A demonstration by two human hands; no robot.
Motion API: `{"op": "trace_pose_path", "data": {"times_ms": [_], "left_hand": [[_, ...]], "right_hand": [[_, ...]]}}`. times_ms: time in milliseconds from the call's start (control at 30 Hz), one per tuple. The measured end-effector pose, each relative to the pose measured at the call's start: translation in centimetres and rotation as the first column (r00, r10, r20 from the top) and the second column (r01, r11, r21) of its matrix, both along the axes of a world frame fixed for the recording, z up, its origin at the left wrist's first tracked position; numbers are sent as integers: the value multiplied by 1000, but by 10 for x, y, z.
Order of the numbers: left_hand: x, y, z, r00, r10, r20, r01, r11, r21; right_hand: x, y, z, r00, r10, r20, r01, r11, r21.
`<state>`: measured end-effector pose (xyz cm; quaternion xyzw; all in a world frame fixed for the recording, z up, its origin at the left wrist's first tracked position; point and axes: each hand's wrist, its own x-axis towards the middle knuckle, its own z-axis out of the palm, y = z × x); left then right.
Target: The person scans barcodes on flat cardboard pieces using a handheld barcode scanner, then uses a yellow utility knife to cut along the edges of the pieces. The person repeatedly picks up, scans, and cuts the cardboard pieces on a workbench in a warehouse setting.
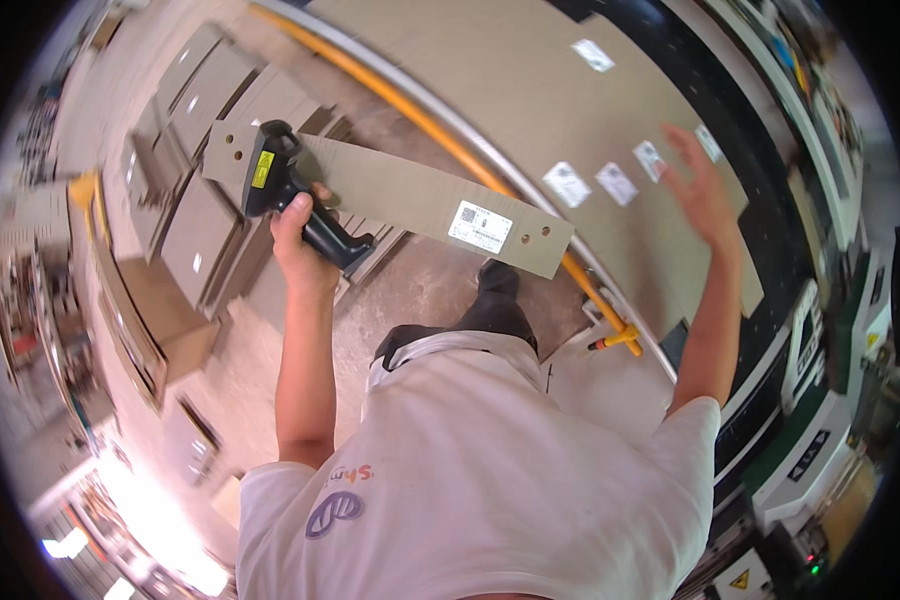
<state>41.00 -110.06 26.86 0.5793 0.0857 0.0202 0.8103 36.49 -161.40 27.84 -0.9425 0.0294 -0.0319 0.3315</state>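
Note:
My left hand (303, 240) is closed round a black handheld barcode scanner (282, 190) with a yellow sticker. Directly behind the scanner is a long, narrow grey-brown panel (390, 185), apparently gripped by the same hand, though the fingers behind are partly hidden. The panel has paired holes near both ends and a white printed label (480, 227) toward its right end. On the right, my right hand (705, 195) is open, fingers apart and slightly blurred. It is over or beside large flat panels (500, 90) bearing several white labels (567, 185); contact cannot be made out.
A yellow and silver rail (420, 115) edges the black-surfaced table (715, 75) under the large panels. Stacks of flat panels (205, 215) stand on the floor at left, with a tan board (130, 300) nearer. Machinery (810, 440) lines the right side.

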Motion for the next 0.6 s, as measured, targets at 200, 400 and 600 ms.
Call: {"op": "trace_pose_path", "data": {"times_ms": [200,400,600], "left_hand": [[-147,178,3,916,398,40,-393,914,-96],[-330,293,-36,704,658,-268,-693,718,-59],[-489,350,-79,397,756,-520,-906,414,-90]], "right_hand": [[-21,330,63,668,743,-33,-744,669,-5],[-83,548,-3,282,927,-248,-959,276,-59],[-186,685,-85,-50,928,-369,-981,24,194]]}}
